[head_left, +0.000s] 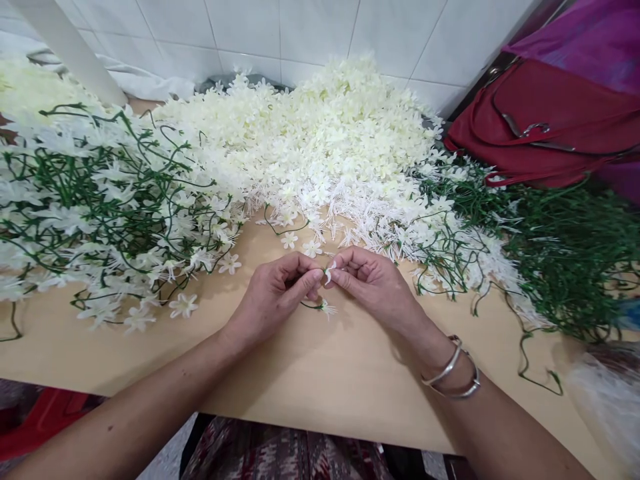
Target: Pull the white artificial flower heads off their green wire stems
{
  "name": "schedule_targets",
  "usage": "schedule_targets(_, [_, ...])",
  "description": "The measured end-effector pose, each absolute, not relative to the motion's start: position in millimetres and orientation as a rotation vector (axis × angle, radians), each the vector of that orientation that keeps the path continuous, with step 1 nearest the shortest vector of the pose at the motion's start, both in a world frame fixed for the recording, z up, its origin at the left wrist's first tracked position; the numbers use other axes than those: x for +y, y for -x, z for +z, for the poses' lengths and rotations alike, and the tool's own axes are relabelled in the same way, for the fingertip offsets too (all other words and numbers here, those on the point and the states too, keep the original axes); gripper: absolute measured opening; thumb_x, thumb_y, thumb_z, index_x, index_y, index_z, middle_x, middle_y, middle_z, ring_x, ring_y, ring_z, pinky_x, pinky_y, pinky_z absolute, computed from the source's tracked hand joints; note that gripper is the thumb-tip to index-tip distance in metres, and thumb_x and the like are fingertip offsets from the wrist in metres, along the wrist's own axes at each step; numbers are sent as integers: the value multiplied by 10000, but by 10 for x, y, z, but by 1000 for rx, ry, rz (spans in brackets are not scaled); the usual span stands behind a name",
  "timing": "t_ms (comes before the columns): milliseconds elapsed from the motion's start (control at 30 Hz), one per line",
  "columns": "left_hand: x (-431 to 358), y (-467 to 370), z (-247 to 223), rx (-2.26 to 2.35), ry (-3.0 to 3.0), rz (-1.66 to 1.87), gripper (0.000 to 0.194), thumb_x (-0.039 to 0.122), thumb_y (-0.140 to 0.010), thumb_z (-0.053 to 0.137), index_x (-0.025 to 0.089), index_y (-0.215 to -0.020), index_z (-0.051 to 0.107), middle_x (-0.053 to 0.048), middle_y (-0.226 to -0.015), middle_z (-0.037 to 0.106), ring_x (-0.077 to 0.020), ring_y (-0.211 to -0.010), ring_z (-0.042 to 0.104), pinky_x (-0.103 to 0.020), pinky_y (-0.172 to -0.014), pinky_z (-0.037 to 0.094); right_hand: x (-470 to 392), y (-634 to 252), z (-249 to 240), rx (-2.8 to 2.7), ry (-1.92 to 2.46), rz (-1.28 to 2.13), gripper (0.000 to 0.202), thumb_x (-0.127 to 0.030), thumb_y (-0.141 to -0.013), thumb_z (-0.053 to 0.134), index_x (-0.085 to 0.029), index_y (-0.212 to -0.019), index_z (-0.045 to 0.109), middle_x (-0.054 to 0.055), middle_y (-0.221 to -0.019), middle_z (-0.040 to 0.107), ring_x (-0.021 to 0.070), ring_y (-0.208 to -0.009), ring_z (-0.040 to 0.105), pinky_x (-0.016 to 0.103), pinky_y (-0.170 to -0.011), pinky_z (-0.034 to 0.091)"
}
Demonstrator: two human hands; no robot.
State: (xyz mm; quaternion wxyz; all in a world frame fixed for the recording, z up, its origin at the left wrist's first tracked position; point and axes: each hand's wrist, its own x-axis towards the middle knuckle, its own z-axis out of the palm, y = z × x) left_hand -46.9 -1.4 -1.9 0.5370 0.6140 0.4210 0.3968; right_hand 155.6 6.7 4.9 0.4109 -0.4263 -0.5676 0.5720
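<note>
Above the middle of the table, my two hands meet fingertip to fingertip. My right hand point(367, 283) pinches a small white artificial flower point(330, 273) between thumb and forefinger. The fingers of my left hand point(285, 287) are closed at the flower's other side, on what looks like a green plastic stem point(311, 306). Part of that stem curves out below my left fingers and ends in a white tuft of stamens point(327, 308). How stem and flower join is hidden by my fingertips. Just beyond my hands, loose white blossoms point(312, 249) lie on the table.
On the left is a heap of white flowers on green stems point(100, 200). Loose cream blossoms point(325, 127) are piled at the back. Bare green stems point(565, 253) lie at the right, near a red bag point(560, 120) and clear plastic point(610, 387). The wooden table point(320, 387) ends before me.
</note>
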Motion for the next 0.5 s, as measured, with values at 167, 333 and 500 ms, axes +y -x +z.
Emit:
schedule_targets(167, [-23,476,-18,1023,-1498,941,234,399,-990,649,184,-908,685,-12,-740,733,-144,-691,720,-250,-696,580,60,-1538,59,-1445,1085,1441,265,-447,-857,805,-213,-848,681,7,-794,710,145,-750,651,308,-726,530])
schedule_targets(333, [-7,493,-13,1037,-1571,920,227,376,-1002,635,187,-891,693,-13,-736,736,-138,-689,700,-244,-690,557,60,-1538,80,-1481,1133,1418,261,-436,-869,786,-203,-836,672,-12,-747,661,121,-677,578,272,-633,462])
schedule_targets(500, [23,504,-36,1030,-1608,889,233,372,-1002,639,192,-866,697,-13,-738,739,-139,-691,696,-243,-691,542,79,-1552,112,-1495,1157,1460,234,-410,-874,776,-207,-829,669,-4,-748,679,135,-698,623,276,-648,494])
